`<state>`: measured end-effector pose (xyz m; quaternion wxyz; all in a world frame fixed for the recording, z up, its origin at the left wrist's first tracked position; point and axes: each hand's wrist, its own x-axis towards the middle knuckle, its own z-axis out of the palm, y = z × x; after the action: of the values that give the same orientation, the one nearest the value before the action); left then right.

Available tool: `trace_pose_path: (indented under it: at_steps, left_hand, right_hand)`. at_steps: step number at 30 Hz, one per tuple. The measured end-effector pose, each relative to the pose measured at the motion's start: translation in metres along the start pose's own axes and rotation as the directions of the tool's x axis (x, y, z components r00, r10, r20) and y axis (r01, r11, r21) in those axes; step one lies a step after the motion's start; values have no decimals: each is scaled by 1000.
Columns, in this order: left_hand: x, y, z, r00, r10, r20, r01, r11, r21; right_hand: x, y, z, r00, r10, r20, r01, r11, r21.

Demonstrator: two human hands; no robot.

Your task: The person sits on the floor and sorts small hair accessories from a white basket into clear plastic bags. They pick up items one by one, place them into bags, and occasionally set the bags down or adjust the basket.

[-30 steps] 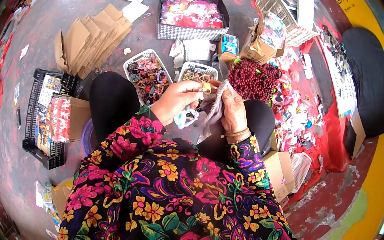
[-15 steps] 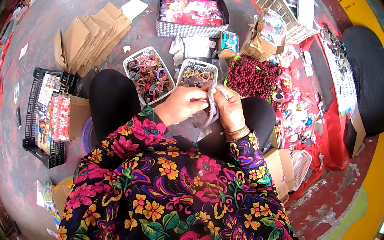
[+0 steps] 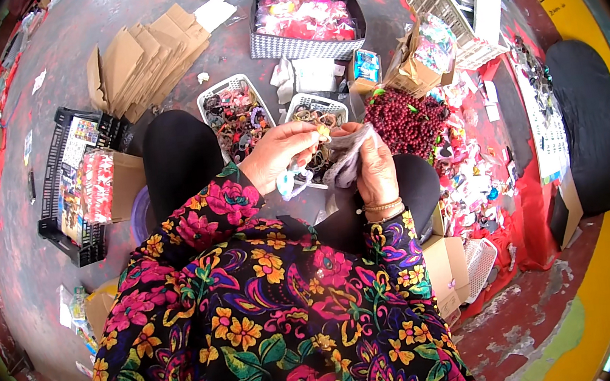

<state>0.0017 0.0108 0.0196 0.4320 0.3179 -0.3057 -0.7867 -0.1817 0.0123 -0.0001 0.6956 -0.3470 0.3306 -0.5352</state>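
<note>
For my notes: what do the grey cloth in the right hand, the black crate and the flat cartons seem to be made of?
Grey cloth: probably soft knit or plush fabric, matte; it droops in folds, though the fibre is unclear.
Black crate: likely moulded plastic, given its stiff, slotted walls.
Flat cartons: apparently cardboard, matte brown with creased flaps.
</note>
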Motion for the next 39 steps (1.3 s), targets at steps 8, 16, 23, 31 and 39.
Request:
trace_pose_path:
  at_steps: [8,16,23,31,39]
  left_hand:
    - [-5,-1,14,976,-209,-65,206,977,-50]
    - [-1,-4,10,990,-102,-101,117,980,160]
    - [-7,14,15,997,28,-68,-2,932,363]
    - [0,6,4,997,-53,64,17,888,459]
    - [-1,5,-6,997,-37,66,6,910,416]
  right_hand:
    - [-4,-1,7,999,19,-34,-23,993,-113]
    - [-2,4,1,991,-92,-95,76,984,-161]
    - [-4,-2,5,999,-46,-28,38,970,-242]
    - [-7,-1,-1,988,141,59,-125,969,-213]
    - [-2,-1,-2,998,56,18,-50,975,-216]
